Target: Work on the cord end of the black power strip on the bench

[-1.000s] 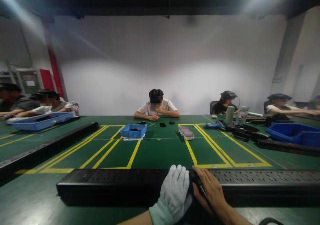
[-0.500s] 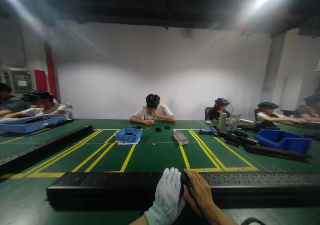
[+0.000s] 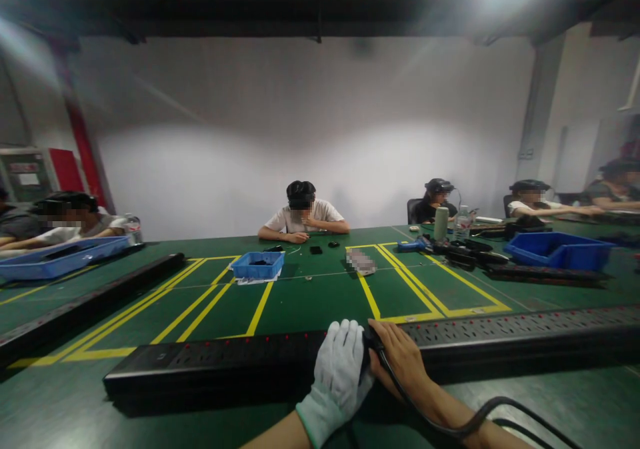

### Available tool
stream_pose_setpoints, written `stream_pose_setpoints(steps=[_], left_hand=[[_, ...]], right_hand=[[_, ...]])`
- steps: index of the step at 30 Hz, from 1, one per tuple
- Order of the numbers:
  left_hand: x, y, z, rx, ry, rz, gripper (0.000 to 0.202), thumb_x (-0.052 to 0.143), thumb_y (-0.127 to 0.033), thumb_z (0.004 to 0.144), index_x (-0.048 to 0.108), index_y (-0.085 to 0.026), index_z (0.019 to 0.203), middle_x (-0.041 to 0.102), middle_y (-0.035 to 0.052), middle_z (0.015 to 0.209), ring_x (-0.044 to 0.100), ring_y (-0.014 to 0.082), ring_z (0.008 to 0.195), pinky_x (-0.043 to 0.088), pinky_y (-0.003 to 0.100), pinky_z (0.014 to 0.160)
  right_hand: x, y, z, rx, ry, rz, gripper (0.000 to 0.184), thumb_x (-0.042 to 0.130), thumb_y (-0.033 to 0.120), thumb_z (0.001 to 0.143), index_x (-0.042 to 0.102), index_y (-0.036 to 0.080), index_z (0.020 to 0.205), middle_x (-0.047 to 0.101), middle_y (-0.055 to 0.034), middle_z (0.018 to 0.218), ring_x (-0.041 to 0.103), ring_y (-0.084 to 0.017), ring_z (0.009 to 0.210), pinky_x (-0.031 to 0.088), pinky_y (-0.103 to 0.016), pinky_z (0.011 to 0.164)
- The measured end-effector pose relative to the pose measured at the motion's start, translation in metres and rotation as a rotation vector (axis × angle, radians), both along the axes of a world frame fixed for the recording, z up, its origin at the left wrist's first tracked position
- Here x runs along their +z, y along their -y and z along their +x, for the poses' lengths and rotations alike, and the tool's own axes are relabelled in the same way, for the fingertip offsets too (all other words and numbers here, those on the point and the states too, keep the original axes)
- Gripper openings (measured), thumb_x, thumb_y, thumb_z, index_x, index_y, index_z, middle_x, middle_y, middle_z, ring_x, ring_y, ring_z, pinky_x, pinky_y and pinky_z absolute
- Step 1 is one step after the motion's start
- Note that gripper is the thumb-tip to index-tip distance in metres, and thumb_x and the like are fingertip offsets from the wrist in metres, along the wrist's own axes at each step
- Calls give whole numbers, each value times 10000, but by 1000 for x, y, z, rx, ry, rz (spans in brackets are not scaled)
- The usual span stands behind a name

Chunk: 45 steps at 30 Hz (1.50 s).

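A long black power strip (image 3: 220, 362) with rows of sockets and small red dots lies across the table in front of me. At its middle, a black plug (image 3: 371, 337) shows in part between my two hands. My left hand (image 3: 339, 368), in a white glove, closes around the plug's left side with fingers pressed together. Bare, my right hand (image 3: 400, 356) grips it from the right, its fingers over the strip. From the plug a black cord (image 3: 400, 390) runs down across my right forearm and loops at the lower right. The plug's underside is hidden.
Another power strip (image 3: 100, 294) lies at the left. A small blue basket (image 3: 257, 266) and a larger blue bin (image 3: 557, 252) stand farther back. Near a green bottle (image 3: 441, 224) lies a blue-handled tool (image 3: 413, 245). Several people sit around the green table.
The view has tilted slightly, and the strip now slopes up to the right. More of the cord shows at the lower right. Both hands keep their hold on the plug.
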<state>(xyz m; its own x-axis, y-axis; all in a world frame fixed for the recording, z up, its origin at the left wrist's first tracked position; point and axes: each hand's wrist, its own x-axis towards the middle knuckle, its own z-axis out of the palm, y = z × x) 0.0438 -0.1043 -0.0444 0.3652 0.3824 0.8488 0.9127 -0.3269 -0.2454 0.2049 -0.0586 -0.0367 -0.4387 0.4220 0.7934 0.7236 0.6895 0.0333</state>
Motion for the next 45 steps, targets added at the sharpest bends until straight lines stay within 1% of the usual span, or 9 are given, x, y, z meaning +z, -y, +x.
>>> stream_pose_setpoints(steps=[4,10,13,17,23,28,32,37,45], left_hand=[[2,1,1,6,16,11,509,453,-339,834,485,-58,1258,557,187,1217,470,315,1188,440,486,930],[5,2,0,-25,2,48,506,452,-344,842,490,-44,1248,568,191,1198,471,306,1188,437,475,938],[5,3,0,-12,1,45,500,464,-334,837,495,-45,1244,566,190,1202,475,312,1184,448,476,925],[4,2,-2,-29,-14,46,507,474,-348,833,502,-41,1236,565,196,1202,481,318,1177,456,472,918],[0,2,-3,-17,-6,1,522,485,-311,818,469,-52,1272,539,193,1240,445,318,1213,425,483,959],[-2,2,-3,-10,-29,-19,553,476,-333,822,440,-41,1291,515,200,1270,424,316,1232,399,488,988],[-1,1,-2,-8,-38,-3,540,458,-339,833,456,-26,1272,532,208,1245,437,328,1219,408,499,970],[2,2,-2,-16,-30,41,532,457,-351,834,468,-40,1266,547,195,1229,452,322,1205,422,484,954],[3,2,-2,-11,-27,36,524,463,-342,837,473,-35,1261,546,194,1227,451,318,1205,422,479,954]], right_hand=[[3,2,0,1,9,1,406,449,189,783,478,152,1187,624,-89,1026,577,-212,939,460,-351,832],[7,5,0,7,6,1,399,449,196,789,479,155,1185,626,-89,1029,580,-212,931,465,-348,813],[7,6,0,6,10,-10,400,449,189,788,478,151,1186,627,-91,1027,579,-213,935,463,-347,814],[7,5,0,14,11,-5,409,453,186,781,473,152,1189,625,-90,1036,577,-212,942,463,-348,825],[8,6,0,4,-2,16,402,452,185,777,480,157,1178,627,-85,1027,580,-203,938,468,-339,822],[8,6,0,4,2,21,406,455,187,777,484,159,1181,628,-85,1030,581,-205,937,468,-338,821],[8,6,0,7,5,13,404,453,189,781,481,161,1182,627,-82,1033,578,-207,943,464,-340,825],[8,6,0,4,7,25,417,451,181,776,478,167,1192,629,-81,1022,582,-204,925,467,-334,811],[7,5,0,1,10,13,417,453,192,783,467,158,1199,628,-81,1015,579,-206,920,469,-337,804]])
